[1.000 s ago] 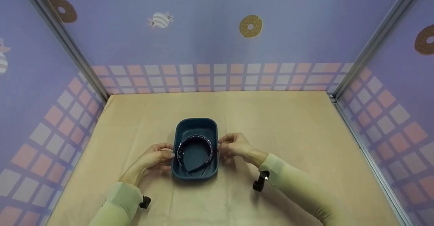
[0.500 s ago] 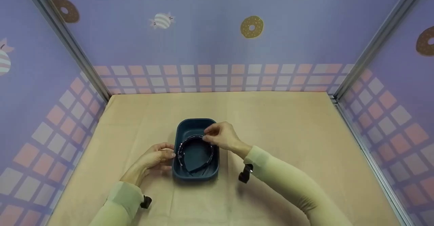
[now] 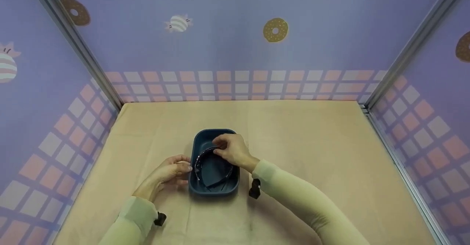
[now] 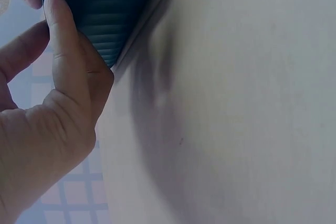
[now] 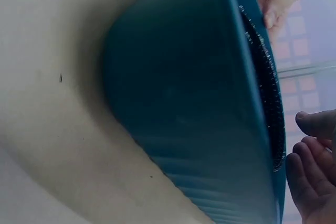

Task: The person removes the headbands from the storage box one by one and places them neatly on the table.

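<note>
A dark blue plastic bin with rounded corners stands on the table. In it lies a dark, sparkly headband, whose curved top faces away from me. My left hand holds the bin's left side, thumb at the rim and fingers against the outer wall. Over the bin's right edge reaches my right hand, hiding part of the headband's upper right curve. Its fingers are slightly bent and apart in the right wrist view, close to the headband with a small gap between.
A beige cloth covers the table. Purple walls with sweets and a check pattern enclose the back and both sides, with grey metal posts at the corners.
My right hand has left the bin's outer right side, come up over the rim and moved left above the headband. My left hand stays at the bin's left side.
</note>
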A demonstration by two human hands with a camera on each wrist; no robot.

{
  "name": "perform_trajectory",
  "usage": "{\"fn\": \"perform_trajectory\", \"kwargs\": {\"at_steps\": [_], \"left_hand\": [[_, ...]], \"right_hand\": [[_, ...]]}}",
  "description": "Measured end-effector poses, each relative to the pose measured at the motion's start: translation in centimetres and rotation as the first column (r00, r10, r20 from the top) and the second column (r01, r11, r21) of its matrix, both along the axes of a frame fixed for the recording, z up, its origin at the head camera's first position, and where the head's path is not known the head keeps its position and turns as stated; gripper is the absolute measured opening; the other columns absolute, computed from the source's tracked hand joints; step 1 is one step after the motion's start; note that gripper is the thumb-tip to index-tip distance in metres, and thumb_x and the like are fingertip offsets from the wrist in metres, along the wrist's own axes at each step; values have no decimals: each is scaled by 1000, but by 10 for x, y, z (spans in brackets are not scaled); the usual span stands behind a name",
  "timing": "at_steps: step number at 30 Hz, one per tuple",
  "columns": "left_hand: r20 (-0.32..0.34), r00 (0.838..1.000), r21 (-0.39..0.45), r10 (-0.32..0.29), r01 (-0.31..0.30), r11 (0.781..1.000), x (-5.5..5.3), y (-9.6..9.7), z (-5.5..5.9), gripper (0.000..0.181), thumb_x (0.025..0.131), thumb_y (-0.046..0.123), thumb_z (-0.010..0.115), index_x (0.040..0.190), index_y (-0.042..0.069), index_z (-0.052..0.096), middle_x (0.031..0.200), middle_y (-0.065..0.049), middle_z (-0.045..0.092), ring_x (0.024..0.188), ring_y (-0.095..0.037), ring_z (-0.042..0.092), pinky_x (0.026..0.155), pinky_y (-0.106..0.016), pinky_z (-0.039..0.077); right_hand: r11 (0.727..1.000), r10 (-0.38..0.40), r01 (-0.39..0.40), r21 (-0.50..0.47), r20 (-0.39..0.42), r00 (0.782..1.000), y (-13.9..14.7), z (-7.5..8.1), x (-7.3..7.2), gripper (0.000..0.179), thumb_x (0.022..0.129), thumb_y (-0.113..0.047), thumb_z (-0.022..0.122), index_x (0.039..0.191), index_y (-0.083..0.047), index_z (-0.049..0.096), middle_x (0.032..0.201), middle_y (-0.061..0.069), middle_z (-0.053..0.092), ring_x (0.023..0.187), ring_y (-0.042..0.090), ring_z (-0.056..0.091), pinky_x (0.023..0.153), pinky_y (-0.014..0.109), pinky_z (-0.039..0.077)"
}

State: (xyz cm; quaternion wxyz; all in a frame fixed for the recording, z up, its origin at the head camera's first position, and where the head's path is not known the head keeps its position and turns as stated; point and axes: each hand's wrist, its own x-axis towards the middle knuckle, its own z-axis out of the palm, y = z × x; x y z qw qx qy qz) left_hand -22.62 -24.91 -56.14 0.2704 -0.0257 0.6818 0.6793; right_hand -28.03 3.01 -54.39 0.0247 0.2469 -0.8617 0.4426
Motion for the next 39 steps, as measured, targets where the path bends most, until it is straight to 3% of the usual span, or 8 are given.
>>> {"fn": "perform_trajectory", "kwargs": {"at_steps": [7,18,39], "left_hand": [[7,1000,-27,0,0,1000,-2,2,-1,26,101,5,71,126,6,62,100,6,76,91,-11,77,76,-33,70],[-1,1000,-6,8,-8,1000,0,3,0,27,101,5,70,127,5,62,99,7,76,91,-11,77,78,-33,69],[0,1000,1,-15,15,1000,-2,0,2,26,103,3,69,128,4,61,97,6,75,85,-10,76,75,-32,69]], "right_hand": [[995,28,-17,97,-104,994,-2,-9,-3,24,92,-3,90,115,-3,84,111,12,85,100,27,82,90,36,68],[984,48,-22,177,-142,989,-2,-14,-6,18,93,-1,87,110,-9,87,104,8,85,96,25,81,88,38,68],[998,7,-6,-65,23,1000,2,-7,-8,14,92,3,86,102,-6,89,100,11,87,89,21,82,79,22,64]]}}
